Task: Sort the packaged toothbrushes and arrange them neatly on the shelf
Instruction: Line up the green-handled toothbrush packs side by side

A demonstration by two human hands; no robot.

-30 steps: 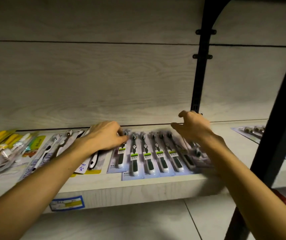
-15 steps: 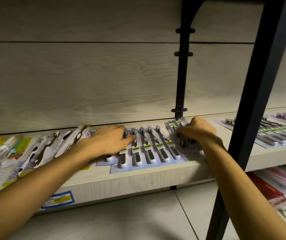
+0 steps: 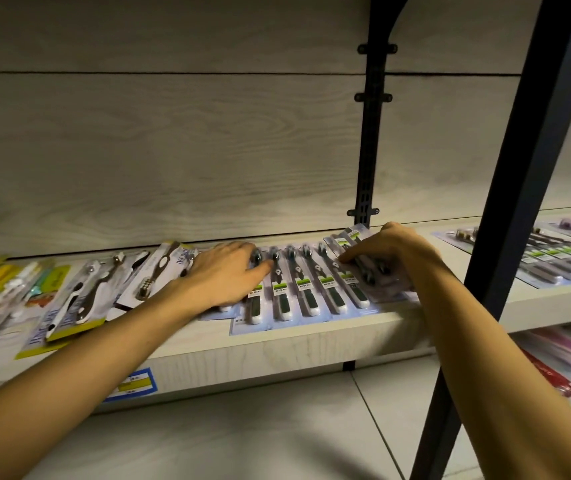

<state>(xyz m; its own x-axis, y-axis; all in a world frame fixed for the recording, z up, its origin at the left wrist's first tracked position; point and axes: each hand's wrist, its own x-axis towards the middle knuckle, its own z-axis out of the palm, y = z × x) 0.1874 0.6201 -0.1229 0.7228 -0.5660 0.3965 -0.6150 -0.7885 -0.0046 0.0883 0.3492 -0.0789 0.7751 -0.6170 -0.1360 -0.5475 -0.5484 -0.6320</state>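
Now, left hand (image 3: 223, 277) flat on toothbrush pack (image 3: 306, 292), right hand (image 3: 386, 249) seemingly pinching another pack (image 3: 353, 237).

shelf (image 3: 311, 344): pale wood-grain board, matt, edge smooth. back panel (image 3: 173, 150): same grain, matt. upright (image 3: 368, 133) and post (image 3: 526, 168): dark metal, matt paint. toothbrush packs (image 3: 297, 292): clear plastic blisters, glossy, glinting, on pale blue card; handles looked glossy white plastic with dark matt grip inserts. left packs (image 3: 65, 306): glossy plastic over yellow-edged card. label (image 3: 135, 382): blue and yellow paper, smooth. floor (image 3: 242, 427): large pale tiles, smooth, low sheen. hands lay bare on the plastic.
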